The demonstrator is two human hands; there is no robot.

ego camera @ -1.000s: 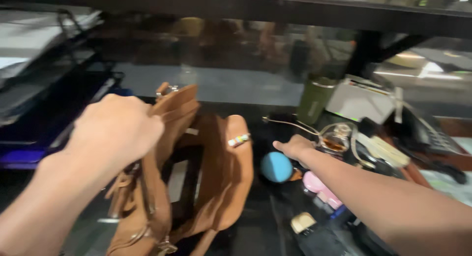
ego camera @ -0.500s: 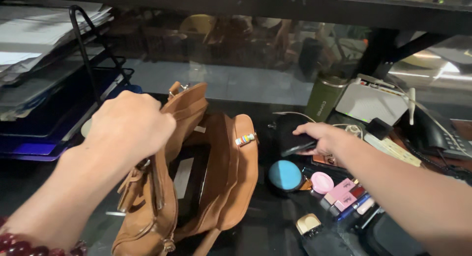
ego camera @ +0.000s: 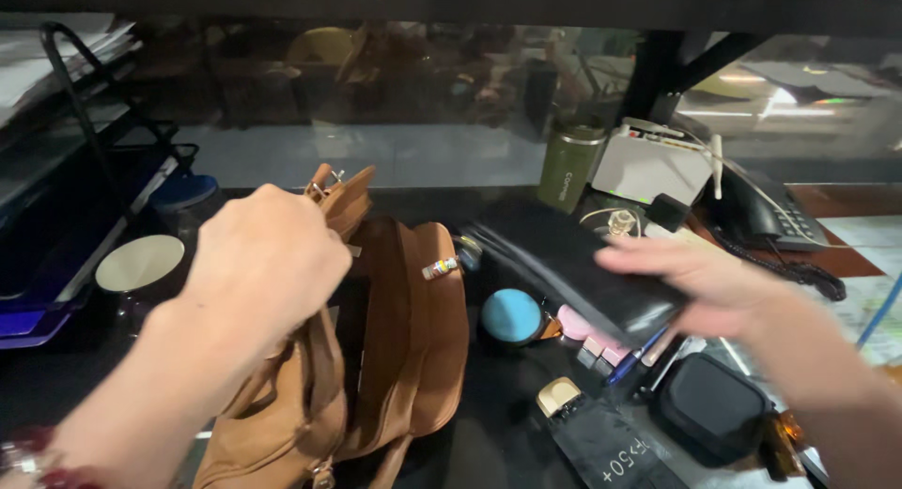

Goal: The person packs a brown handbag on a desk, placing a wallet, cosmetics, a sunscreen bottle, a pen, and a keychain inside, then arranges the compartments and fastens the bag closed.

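Note:
A tan suede handbag (ego camera: 404,357) lies open on the dark desk. My left hand (ego camera: 268,259) grips its upper left edge and holds the mouth apart. My right hand (ego camera: 714,287) is motion-blurred and holds a flat black wallet-like case (ego camera: 573,263), lifted above the desk just right of the bag's opening. Under the case lie a round blue compact (ego camera: 510,317), small pink cosmetics (ego camera: 584,331) and a pen.
A black zip pouch (ego camera: 711,409) and a small gold-capped item (ego camera: 557,396) sit at the front right. A green tumbler (ego camera: 569,167), a white router (ego camera: 655,165) and a desk phone (ego camera: 766,212) stand behind. A paper tray rack (ego camera: 56,235) and a white-lidded cup (ego camera: 139,263) are on the left.
My right hand reached among the items right of the bag, took hold of the black case and lifted it toward the bag. My left hand kept its grip on the bag.

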